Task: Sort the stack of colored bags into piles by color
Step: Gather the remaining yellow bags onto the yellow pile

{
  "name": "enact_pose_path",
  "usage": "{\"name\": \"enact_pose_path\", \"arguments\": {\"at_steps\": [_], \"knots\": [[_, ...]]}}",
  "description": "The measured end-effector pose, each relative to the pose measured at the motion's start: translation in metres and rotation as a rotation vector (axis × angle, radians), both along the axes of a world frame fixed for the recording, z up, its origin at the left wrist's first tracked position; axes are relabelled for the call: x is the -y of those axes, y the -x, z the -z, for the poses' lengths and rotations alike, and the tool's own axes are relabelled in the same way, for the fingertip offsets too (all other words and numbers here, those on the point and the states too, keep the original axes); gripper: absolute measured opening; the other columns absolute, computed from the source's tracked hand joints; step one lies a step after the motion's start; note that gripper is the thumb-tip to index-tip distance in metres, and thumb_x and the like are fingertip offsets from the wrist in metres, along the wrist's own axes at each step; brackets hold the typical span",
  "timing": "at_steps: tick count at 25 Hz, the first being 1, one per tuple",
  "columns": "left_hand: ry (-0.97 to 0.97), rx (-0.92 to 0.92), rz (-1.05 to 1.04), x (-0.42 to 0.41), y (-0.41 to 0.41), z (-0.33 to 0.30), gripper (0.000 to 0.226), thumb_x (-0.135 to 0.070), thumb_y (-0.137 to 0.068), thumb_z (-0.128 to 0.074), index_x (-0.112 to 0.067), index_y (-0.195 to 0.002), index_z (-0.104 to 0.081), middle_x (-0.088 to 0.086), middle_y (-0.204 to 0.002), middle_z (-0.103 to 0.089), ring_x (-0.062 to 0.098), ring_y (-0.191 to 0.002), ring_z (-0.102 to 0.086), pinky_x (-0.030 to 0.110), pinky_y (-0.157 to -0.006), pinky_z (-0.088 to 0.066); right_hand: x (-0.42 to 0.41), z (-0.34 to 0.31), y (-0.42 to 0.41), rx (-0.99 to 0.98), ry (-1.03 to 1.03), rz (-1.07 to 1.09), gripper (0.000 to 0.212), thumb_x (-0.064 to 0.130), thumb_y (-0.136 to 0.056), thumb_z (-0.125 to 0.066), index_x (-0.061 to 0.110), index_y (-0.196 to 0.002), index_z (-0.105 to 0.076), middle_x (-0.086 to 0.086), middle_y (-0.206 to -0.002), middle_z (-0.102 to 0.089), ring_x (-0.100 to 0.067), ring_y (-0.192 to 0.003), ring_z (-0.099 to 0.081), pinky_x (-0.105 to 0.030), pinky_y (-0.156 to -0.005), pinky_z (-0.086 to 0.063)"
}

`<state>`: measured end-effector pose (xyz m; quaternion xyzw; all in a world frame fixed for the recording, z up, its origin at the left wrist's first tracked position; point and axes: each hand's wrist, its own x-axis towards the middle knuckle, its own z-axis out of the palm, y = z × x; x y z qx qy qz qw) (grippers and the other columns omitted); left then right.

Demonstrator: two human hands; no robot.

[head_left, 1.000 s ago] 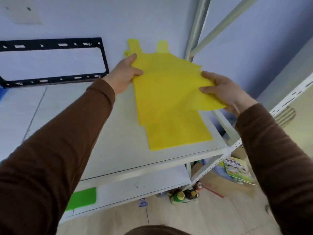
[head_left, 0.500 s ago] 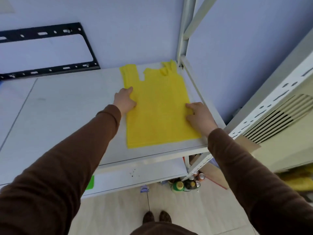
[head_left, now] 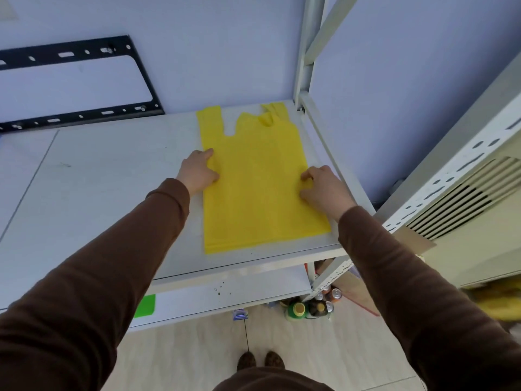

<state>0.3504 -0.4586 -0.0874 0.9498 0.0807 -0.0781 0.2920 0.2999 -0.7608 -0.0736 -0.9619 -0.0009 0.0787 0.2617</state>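
Yellow pile squared up on the shelf

Left hand (head_left: 198,173) and right hand (head_left: 324,190) pressed loosely curled fingers, gripping nothing, flat on the yellow bags (head_left: 259,187), apparently to align them on the shelf (head_left: 112,179).

Between the hands lies a plain yellow bag pile (head_left: 253,187) on a white shelf (head_left: 112,179); both sleeves are brown; below the left hand (head_left: 198,173) a bright green sheet (head_left: 144,305) shows; beyond it hangs a black bracket (head_left: 84,80) on a pale lilac wall

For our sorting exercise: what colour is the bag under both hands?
Yellow: the bag lies flat on the shelf, seen in the head view.
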Motion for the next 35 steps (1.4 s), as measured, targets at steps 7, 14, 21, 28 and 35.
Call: {"name": "enact_pose_path", "arguments": {"at_steps": [7, 14, 21, 28, 35], "knots": [[-0.203, 0.14, 0.149, 0.001, 0.027, -0.035, 0.086, -0.046, -0.079, -0.074, -0.025, -0.15, -0.031, 0.01, -0.154, -0.019, 0.035, -0.139, -0.02, 0.043, -0.112, -0.025, -0.001, -0.038, -0.014, 0.027, 0.117, -0.17, 0.064, 0.033, -0.075, -0.078, 0.02, -0.132, -0.051, -0.01, -0.139, -0.04, -0.032, -0.126, -0.041, -0.038, -0.102, -0.038], [-0.372, 0.096, 0.707, 0.019, 0.131, -0.029, 0.078, -0.056, -0.083, -0.064, -0.028, -0.15, -0.034, -0.002, -0.157, -0.03, 0.022, -0.138, -0.028, 0.034, -0.115, -0.027, 0.022, -0.012, 0.057, -0.026, 0.32, -0.648, 0.081, 0.042, -0.081, -0.073, 0.037, -0.149, -0.029, 0.004, -0.161, -0.017, -0.023, -0.144, -0.019, -0.037, -0.116, -0.025], [-0.505, 0.199, 0.758, 0.021, 0.146, -0.017, 0.066, -0.059, -0.091, -0.047, -0.029, -0.149, -0.035, -0.004, -0.154, -0.035, 0.02, -0.132, -0.036, 0.037, -0.103, -0.044, 0.033, 0.002, 0.06, 0.119, 0.372, -0.66, 0.06, 0.044, -0.09, -0.06, 0.035, -0.145, -0.039, 0.004, -0.158, -0.03, -0.025, -0.141, -0.03, -0.043, -0.109, -0.037], [-0.546, 0.198, 0.737, 0.026, 0.15, -0.02, 0.061, -0.056, -0.093, -0.045, -0.031, -0.148, -0.035, -0.008, -0.152, -0.038, 0.018, -0.13, -0.038, 0.037, -0.096, -0.048, 0.033, 0.001, 0.062, 0.159, 0.42, -0.662, 0.054, 0.044, -0.092, -0.057, 0.036, -0.143, -0.042, 0.005, -0.155, -0.035, -0.024, -0.137, -0.036, -0.045, -0.102, -0.044], [-0.58, 0.237, 0.753, 0.028, 0.158, -0.016, 0.053, -0.048, -0.096, -0.046, -0.026, -0.144, -0.042, -0.005, -0.148, -0.045, 0.022, -0.117, -0.046, 0.04, -0.087, -0.052, 0.03, 0.004, 0.067, 0.173, 0.441, -0.64, 0.052, 0.036, -0.095, -0.056, 0.035, -0.144, -0.04, 0.006, -0.157, -0.032, -0.022, -0.139, -0.034, -0.043, -0.102, -0.044]]}}
